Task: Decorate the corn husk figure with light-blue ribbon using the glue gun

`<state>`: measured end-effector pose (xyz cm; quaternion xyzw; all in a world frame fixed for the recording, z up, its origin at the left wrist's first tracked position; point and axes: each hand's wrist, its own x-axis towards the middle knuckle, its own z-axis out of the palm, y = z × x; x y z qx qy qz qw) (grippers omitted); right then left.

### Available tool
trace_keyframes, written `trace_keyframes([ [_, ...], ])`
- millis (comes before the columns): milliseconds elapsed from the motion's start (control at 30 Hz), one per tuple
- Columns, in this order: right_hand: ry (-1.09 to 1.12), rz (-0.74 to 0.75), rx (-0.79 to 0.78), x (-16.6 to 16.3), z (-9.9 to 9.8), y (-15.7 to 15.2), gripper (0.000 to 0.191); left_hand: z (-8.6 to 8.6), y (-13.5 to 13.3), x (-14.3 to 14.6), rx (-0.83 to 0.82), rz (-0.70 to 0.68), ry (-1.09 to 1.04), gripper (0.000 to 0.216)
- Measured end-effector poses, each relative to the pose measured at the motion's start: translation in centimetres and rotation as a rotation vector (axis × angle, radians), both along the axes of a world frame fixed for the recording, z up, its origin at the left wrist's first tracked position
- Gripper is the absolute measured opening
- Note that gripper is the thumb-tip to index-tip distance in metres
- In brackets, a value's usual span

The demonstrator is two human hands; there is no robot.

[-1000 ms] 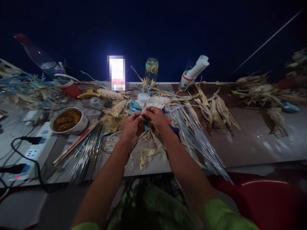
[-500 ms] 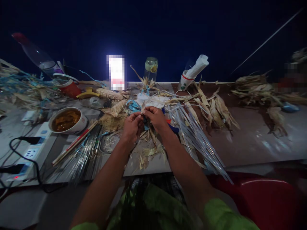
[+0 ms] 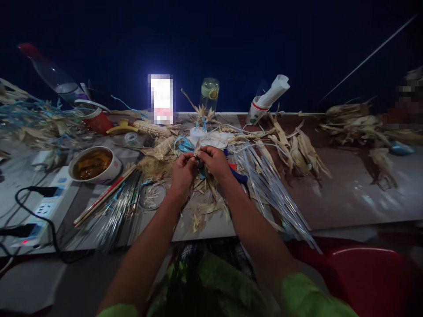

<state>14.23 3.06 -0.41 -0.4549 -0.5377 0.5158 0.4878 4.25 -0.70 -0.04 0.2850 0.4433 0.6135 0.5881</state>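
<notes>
Over the middle of the cluttered table, my left hand (image 3: pixel 183 171) and my right hand (image 3: pixel 214 162) meet fingertip to fingertip. Both pinch a small piece of dried corn husk (image 3: pixel 197 147) whose pale tip points up between them; its lower end is hidden by my fingers. Just behind the hands lie a blue ribbon-like strip (image 3: pixel 185 144) and a white round lid-like piece (image 3: pixel 197 134). A blue-handled tool (image 3: pixel 238 176) shows beside my right wrist. Husk scraps (image 3: pixel 201 215) are scattered beneath my hands.
Thin metal wires (image 3: pixel 115 215) fan out at left, beside a bowl of brown liquid (image 3: pixel 117 166) and a power strip (image 3: pixel 61 193). Clear plastic rods (image 3: pixel 274 193) lie at right. Corn cobs (image 3: pixel 153 130), a bottle (image 3: pixel 209 94), a paper cup (image 3: pixel 255 112) and dried husks (image 3: pixel 302 149) stand or lie behind.
My hands stay together on the husk piece, with only slight finger movement. The whole view has shifted a little; nothing else on the table has visibly moved.
</notes>
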Motion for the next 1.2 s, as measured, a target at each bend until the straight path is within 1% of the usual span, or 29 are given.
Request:
trace_keyframes([
  [133, -0.031, -0.016, 0.018, -0.1, 0.2, -0.2, 0.021, -0.1, 0.0, 0.0, 0.024, -0.001, 0.040, 0.013],
  [300, -0.061, -0.042, 0.042, 0.0, 0.0, 0.0, 0.021, -0.1, 0.0, 0.0, 0.019, -0.022, 0.051, 0.015],
  [567, -0.072, -0.022, 0.046, 0.2, -0.2, 0.2, 0.021, 0.1, -0.1, 0.1, -0.020, -0.005, 0.057, 0.010],
  [667, -0.066, -0.021, 0.054, 0.2, -0.2, 0.1, 0.021, 0.1, -0.1, 0.1, -0.019, -0.013, 0.026, 0.010],
  [833, -0.009, -0.046, 0.011, 0.3, 0.3, -0.1, 0.019, 0.1, -0.1, 0.0, -0.017, -0.030, -0.026, 0.014],
  [933, 0.026, -0.093, 0.008, 0.5, 0.8, -0.2, 0.019, 0.0, 0.0, -0.3, -0.004, -0.001, -0.027, 0.015],
  [1000, 0.034, -0.098, 0.020, 0.6, 1.0, -0.3, 0.018, 0.1, 0.1, -0.6, 0.020, 0.027, -0.026, 0.015],
  [1100, 0.048, -0.051, -0.006, 0.4, 1.1, -0.5, 0.017, 0.2, 0.2, -0.9, 0.046, 0.060, -0.032, 0.015],
  [1200, -0.017, 0.056, -0.003, 0.1, 0.8, -0.7, 0.017, 0.3, 0.4, -1.2, 0.049, 0.080, -0.052, 0.017],
])
